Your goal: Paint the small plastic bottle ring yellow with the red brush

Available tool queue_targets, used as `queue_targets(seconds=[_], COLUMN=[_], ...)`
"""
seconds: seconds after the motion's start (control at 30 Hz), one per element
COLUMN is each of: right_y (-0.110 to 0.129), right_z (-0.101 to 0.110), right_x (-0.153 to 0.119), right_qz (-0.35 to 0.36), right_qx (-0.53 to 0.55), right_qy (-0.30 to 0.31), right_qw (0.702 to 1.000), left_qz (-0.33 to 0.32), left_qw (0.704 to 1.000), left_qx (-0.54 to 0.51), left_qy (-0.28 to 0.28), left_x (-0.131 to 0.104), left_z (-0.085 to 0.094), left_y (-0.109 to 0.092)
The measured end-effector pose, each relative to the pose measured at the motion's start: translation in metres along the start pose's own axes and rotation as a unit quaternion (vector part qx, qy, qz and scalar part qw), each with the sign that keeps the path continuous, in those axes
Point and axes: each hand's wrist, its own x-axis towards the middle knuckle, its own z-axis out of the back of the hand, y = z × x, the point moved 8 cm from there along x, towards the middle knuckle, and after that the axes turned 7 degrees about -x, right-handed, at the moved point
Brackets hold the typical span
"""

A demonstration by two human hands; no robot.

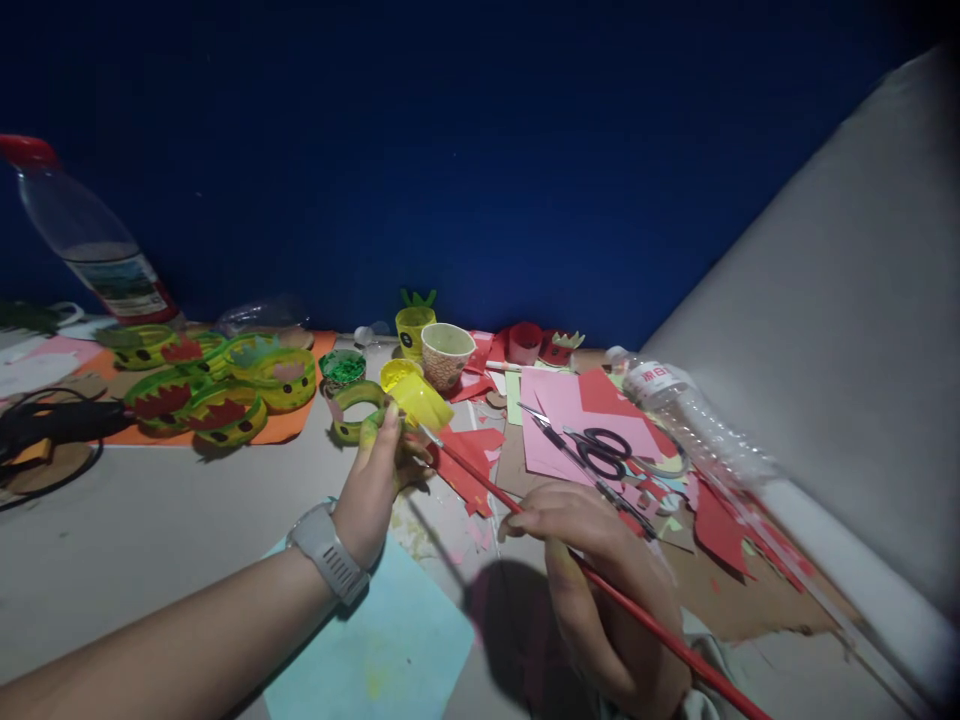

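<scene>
My left hand (377, 470), with a grey watch on its wrist, grips a green painted ring (346, 428) between thumb and fingers. My right hand (600, 590) holds a red paintbrush (480, 476), its tip pointing left toward the ring. Whether the tip touches the ring cannot be made out. Just behind my left hand are a tilted yellow cup (422, 402) and a small tub of yellow paint (397, 374). A tub of green paint (343, 368) stands behind the ring. Below my hands lies a light blue sheet (390, 640) with yellow smudges.
Several painted rings (225, 415) rest on orange paper (304, 425) at the left. A large bottle (105, 245) leans behind them. Scissors (600, 452) lie on pink paper (536, 445), among red scraps (724, 530). A clear plastic bottle (705, 430) lies along the right wall.
</scene>
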Motion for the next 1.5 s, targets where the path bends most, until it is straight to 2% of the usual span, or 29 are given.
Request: queue_targets(seconds=[0.17,0.33,0.5,0.77,1.03,1.23,1.4,1.5], right_y=[0.0,0.001,-0.005,0.005,0.002,0.004,0.002,-0.001], right_z=[0.003,-0.001,-0.004,-0.005,0.005,0.012,0.013,0.014], right_x=[-0.003,-0.004,-0.006,-0.001,-0.01,-0.008,-0.01,-0.012], right_qz=[-0.003,0.023,0.011,0.042,0.057,0.049,0.057,0.063], right_qx=[-0.016,-0.006,-0.01,-0.058,-0.003,0.01,0.021,0.036], right_qy=[-0.015,-0.001,0.007,0.011,-0.047,-0.067,-0.064,-0.087], right_qw=[1.0,1.0,1.0,0.997,0.997,0.997,0.996,0.994], left_qz=[0.008,-0.002,-0.012,-0.019,-0.024,-0.025,-0.003,-0.007], left_qw=[1.0,1.0,1.0,1.0,0.999,0.999,0.999,0.999], left_qx=[-0.005,-0.005,-0.002,0.01,-0.019,-0.032,-0.035,-0.032], left_qy=[-0.014,-0.005,-0.02,-0.023,-0.03,-0.012,-0.026,-0.021], left_x=[0.001,0.002,0.003,0.002,0.002,-0.001,-0.001,-0.001], left_z=[0.002,0.0,0.003,0.006,0.002,-0.005,0.0,0.003], left_y=[0.002,0.002,0.002,0.0,-0.001,-0.005,-0.002,-0.002])
